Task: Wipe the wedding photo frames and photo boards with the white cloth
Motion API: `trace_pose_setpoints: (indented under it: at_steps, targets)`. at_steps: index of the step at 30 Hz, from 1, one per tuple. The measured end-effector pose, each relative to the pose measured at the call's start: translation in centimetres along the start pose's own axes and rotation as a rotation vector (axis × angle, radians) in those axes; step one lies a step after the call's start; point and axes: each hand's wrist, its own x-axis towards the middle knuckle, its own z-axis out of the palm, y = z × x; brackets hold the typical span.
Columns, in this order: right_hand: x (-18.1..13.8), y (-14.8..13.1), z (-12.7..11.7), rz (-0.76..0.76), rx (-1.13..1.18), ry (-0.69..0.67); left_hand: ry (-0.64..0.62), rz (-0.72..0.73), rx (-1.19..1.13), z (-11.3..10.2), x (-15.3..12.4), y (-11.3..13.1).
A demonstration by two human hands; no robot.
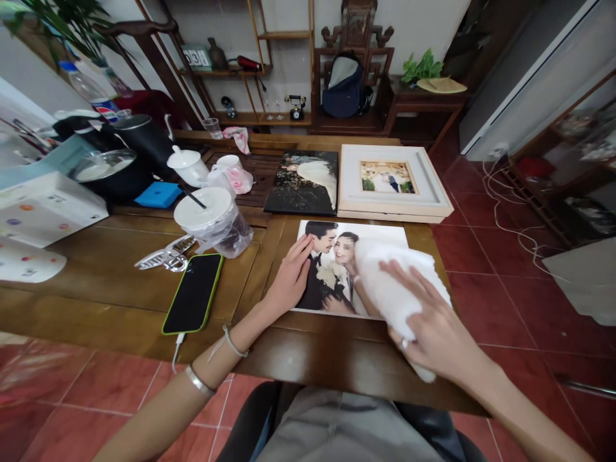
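A large wedding photo print [337, 256] lies flat on the wooden table [120, 282] near its front edge. My left hand [289, 277] rests flat on the print's left edge, fingers stretched out. My right hand [430, 321] presses a white cloth [392, 276] onto the right part of the print, fingers lying over the cloth.
Behind the print lie a dark photo panel [305, 183] and a white framed picture [392, 179]. A black phone in a green case [193, 293], a hair clip [163, 256] and a lidded plastic cup [214, 221] sit to the left. Teaware and boxes crowd the far left.
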Motion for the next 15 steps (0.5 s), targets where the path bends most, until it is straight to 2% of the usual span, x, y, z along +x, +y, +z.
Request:
trace_pose_setpoints:
  at_steps: [5,9,12,15]
  targets:
    - [4.8,3.0,0.1,0.123,-0.163,-0.045,-0.002,-0.010,-0.003,0.1,0.0,-0.2]
    - [7.2,4.3,1.2,0.080,-0.121,-0.129,0.000,-0.017,-0.009,0.1,0.0,-0.2]
    - [7.2,4.2,1.9,0.020,-0.085,-0.174,0.010,-0.008,-0.004,0.1,0.0,-0.2]
    - [5.4,2.5,1.9,-0.034,-0.056,-0.221,0.008,0.003,0.001,0.2,0.0,-0.2]
